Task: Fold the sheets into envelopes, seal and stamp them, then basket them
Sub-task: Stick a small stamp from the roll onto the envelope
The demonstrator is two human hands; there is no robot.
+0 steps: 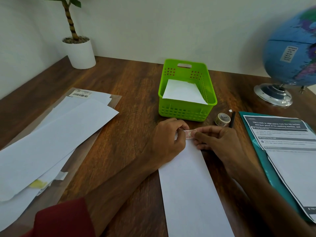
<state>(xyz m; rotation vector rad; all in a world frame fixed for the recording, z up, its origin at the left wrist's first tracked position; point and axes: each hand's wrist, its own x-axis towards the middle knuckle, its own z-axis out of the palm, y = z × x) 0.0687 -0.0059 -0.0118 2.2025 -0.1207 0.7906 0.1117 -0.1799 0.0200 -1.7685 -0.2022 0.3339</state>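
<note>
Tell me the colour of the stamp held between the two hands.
The small perforated paper stamp is pinkish-red with a pale edge, seen in the head view.

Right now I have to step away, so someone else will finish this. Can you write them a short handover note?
Left hand and right hand: both pinch one small stamp, held over the far end of the folded sheet.
Basket: one finished envelope inside.
Spare sheets lie stacked on the left; tape roll sits beside the basket.
Done: this sheet is folded.
Left: stick the stamp down, basket it, then do the spare sheets.
</note>
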